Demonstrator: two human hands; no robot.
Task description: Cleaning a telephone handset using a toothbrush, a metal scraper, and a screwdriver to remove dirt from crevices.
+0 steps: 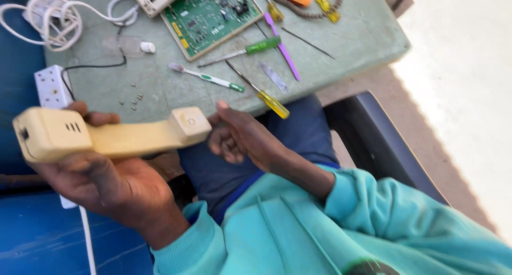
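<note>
Looks like an outdoor electronics repair spot, sunlit ground beside it. Worn green bench (368, 38) w/ bare circuit board (210, 16), several screwdrivers (242, 51), loose screws (133, 100), toothbrush (205, 78), power strip (50, 87) + coiled white cable (50, 19). Informal workshop, not a lab.

Tools (264, 45) & circuit board (210, 16) crowd table centre; right corner (373, 35) bare.

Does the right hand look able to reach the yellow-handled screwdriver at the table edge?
Probably yes: the right hand lies just below the yellow-handled screwdriver, with nothing between them, though its fingertips touch the telephone handset.
</note>
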